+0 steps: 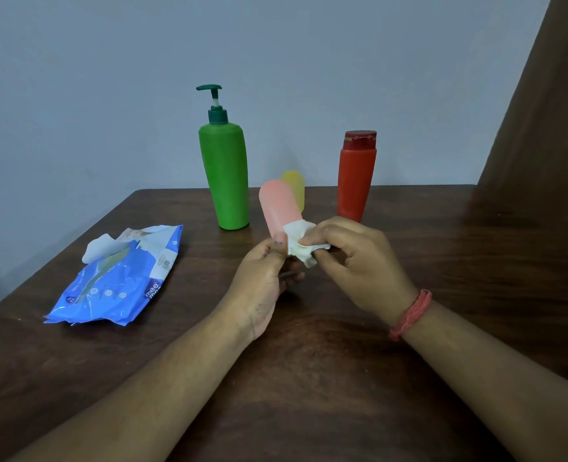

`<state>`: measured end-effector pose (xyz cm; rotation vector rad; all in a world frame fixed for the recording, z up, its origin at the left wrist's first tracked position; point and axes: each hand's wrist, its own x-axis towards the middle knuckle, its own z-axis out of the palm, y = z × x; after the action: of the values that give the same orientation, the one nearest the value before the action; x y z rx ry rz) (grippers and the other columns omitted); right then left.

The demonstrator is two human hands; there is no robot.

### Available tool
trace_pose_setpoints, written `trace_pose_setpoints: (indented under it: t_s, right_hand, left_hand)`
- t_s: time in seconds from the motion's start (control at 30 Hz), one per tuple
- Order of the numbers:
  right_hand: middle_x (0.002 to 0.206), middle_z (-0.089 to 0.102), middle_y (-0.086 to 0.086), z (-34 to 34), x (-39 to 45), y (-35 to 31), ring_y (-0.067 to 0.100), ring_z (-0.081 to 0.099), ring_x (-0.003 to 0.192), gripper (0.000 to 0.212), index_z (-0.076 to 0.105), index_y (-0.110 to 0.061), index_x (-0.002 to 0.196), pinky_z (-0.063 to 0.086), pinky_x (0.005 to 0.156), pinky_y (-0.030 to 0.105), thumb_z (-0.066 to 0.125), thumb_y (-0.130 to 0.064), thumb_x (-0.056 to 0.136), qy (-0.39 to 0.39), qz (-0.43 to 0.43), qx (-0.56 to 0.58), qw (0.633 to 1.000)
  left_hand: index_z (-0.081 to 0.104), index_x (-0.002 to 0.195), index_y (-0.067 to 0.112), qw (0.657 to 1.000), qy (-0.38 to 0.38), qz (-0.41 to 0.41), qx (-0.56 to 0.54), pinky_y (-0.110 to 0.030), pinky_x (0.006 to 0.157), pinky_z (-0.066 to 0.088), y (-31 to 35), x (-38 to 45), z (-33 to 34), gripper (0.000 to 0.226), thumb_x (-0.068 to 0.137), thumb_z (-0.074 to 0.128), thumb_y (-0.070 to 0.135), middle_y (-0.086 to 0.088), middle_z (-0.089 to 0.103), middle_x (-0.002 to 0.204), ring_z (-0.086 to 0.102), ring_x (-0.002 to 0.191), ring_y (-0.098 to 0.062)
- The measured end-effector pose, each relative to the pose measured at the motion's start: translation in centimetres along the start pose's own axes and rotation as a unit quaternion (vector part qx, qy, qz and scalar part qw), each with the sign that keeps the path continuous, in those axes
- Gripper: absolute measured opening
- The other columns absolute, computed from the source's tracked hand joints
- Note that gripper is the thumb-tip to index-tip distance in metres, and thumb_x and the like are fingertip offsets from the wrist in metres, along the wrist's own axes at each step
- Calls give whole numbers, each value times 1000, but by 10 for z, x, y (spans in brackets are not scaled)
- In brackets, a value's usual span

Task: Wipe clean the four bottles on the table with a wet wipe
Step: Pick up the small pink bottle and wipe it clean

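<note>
My left hand (pixel 264 278) grips the lower end of a small pink bottle (pixel 277 205), which tilts up and to the left above the table. My right hand (pixel 359 261) pinches a crumpled white wet wipe (pixel 301 243) against the bottle's lower right side. Behind the pink one, a small yellow bottle (pixel 295 188) is partly hidden. A tall green pump bottle (pixel 225 171) stands upright at the back, left of centre. Right of my hands, a red bottle (pixel 356 175) with a red cap stands upright.
A blue pack of wet wipes (pixel 119 285) lies on the dark wooden table (pixel 309 378) at the left, its flap open with a white wipe sticking out. A grey wall runs behind the table. A brown curtain (pixel 542 128) hangs at the right.
</note>
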<state>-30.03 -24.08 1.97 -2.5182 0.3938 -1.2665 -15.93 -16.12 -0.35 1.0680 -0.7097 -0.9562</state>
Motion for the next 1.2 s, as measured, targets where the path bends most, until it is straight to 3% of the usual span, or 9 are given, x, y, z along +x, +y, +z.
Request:
trace_pose_setpoints:
  t_s: [0.1, 0.27, 0.4, 0.57, 0.7, 0.8, 0.97, 1.1, 1.2]
  right_hand:
    - [105, 69, 0, 0, -1, 1, 11, 64, 99, 23, 74, -11, 103, 53, 86, 24, 68, 2, 85, -21, -8, -19, 1000]
    - [102, 66, 0, 1, 0, 0, 8, 61, 96, 18, 71, -11, 100, 50, 83, 19, 69, -2, 85, 13, -19, -54, 998]
    - [101, 67, 1, -3, 1, -2, 10, 62, 96, 19, 72, -8, 98, 51, 84, 23, 69, 4, 83, 52, -14, -35, 998]
    - [101, 70, 7, 4, -1, -11, 24, 64, 96, 18, 74, -3, 98, 52, 87, 35, 70, 6, 83, -21, -116, -103, 988]
    - [98, 69, 7, -5, 2, -8, 25, 65, 95, 16, 74, -4, 96, 53, 85, 39, 69, 6, 84, 42, -94, -101, 990]
    - [100, 69, 7, -2, 0, -12, 25, 64, 93, 16, 74, -3, 99, 53, 83, 36, 68, 5, 86, 0, -132, -109, 985]
    - [97, 69, 8, -9, 4, -9, 26, 64, 92, 17, 73, -2, 95, 54, 82, 40, 66, 8, 84, 34, -110, -127, 985]
    - [98, 69, 9, -4, 1, -13, 27, 64, 89, 15, 73, -2, 97, 54, 78, 39, 68, 6, 86, -18, -165, -135, 977]
    - [98, 69, 9, -10, 3, -10, 27, 64, 90, 17, 73, -1, 97, 54, 79, 41, 70, 8, 83, -1, -133, -149, 980]
  left_hand:
    - [73, 103, 13, 1000, 15, -13, -22, -26, 67, 56, 0, -1, 1, 34, 105, 48, 36, -2, 73, 83, 61, 68, -8]
    - [81, 85, 15, 997, -15, -42, -67, -27, 70, 60, 3, -2, 1, 34, 83, 68, 47, 3, 66, 69, 60, 63, -5]
    - [80, 93, 13, 992, -37, -73, -97, -30, 70, 60, 5, -4, 3, 35, 79, 73, 44, -1, 69, 78, 63, 66, -8]
    - [82, 96, 15, 989, -42, -53, -131, -30, 77, 60, 11, -4, 2, 29, 92, 64, 36, -5, 74, 97, 70, 77, -11]
    - [77, 107, 12, 988, -44, -71, -131, -32, 79, 57, 10, -5, 4, 36, 87, 67, 40, -1, 64, 83, 56, 65, -8]
    - [72, 120, 9, 988, -60, -70, -126, -36, 88, 54, 12, -7, 4, 39, 96, 60, 38, -3, 71, 95, 65, 75, -11]
    - [71, 114, 9, 986, -57, -83, -130, -36, 86, 54, 12, -8, 6, 41, 88, 64, 40, 0, 58, 79, 51, 63, -8]
    - [74, 114, 12, 987, -67, -75, -122, -35, 87, 53, 12, -10, 6, 35, 97, 57, 37, -2, 71, 91, 65, 76, -11]
    - [72, 115, 9, 986, -61, -82, -133, -36, 88, 53, 12, -9, 5, 40, 93, 60, 41, -1, 63, 84, 55, 68, -9]
